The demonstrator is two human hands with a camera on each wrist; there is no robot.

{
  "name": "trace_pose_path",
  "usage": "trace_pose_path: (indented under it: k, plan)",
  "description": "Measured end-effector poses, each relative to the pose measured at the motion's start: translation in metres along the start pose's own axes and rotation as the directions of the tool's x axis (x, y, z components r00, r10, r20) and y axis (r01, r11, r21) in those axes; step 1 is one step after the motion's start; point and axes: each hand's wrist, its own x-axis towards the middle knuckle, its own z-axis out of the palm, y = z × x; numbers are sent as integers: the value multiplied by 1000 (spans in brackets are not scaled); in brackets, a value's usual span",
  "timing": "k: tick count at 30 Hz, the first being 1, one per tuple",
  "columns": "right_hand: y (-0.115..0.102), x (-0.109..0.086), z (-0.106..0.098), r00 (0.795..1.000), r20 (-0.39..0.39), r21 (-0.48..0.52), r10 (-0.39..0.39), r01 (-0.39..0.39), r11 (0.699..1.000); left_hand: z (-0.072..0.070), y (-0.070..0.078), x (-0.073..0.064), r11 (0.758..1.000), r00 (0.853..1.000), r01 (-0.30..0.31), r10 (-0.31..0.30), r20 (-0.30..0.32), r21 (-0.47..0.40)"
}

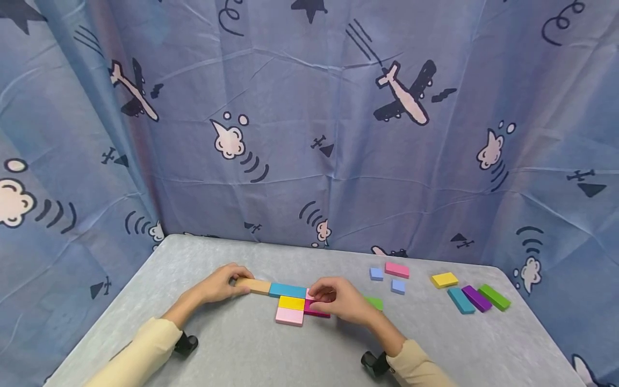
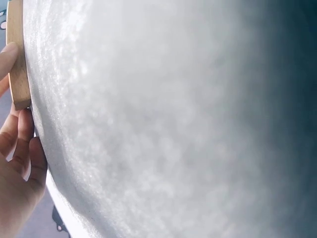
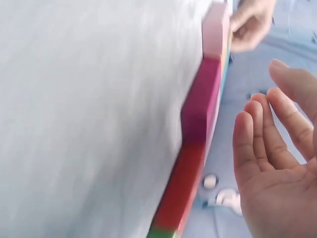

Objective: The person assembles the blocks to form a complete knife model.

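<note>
My left hand (image 1: 220,284) pinches the left end of a tan wooden block (image 1: 259,286), thumb (image 2: 7,59) on its near side in the left wrist view. To the right of that block lies a blue block (image 1: 287,290), with a yellow block (image 1: 292,303) and a light pink block (image 1: 289,316) in front of it. My right hand (image 1: 345,302) hovers over the right part of this layout, close to a magenta block (image 1: 317,310), its thumb and fingers apart with nothing between them. A red block (image 3: 181,188), hidden behind the hand in the head view, adjoins the magenta one.
A green block (image 1: 375,303) shows just past my right hand. Farther right on the grey table (image 1: 232,349) lie two small blue squares (image 1: 398,286), a pink block (image 1: 397,270), and yellow (image 1: 444,279), teal (image 1: 461,301), purple (image 1: 476,299) and green pieces. A patterned curtain (image 1: 290,188) hangs behind.
</note>
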Motion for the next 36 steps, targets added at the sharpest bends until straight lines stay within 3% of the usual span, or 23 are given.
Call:
trace_pose_path:
  k: [10,14,19,29,36]
  plan:
    - [24,-41,-67,988,-149,-30,50,-55,998,1,-1,-2,1000,1000,0,0,3,-3]
    - [39,-55,-94,972,-229,-64,49,-65,996,0,0,-3,1000,1000,-12,12,-3,-6]
    - [59,-68,-120,949,-299,-76,101,-129,989,0,0,-4,1000,1000,-11,11,1,-12]
    - [84,-78,-153,905,-401,-141,141,-213,967,1,-1,-1,1000,1000,-21,21,-5,-2]
    - [94,-73,-158,911,-369,-158,183,-255,954,1,-3,0,1000,1000,-3,3,8,5]
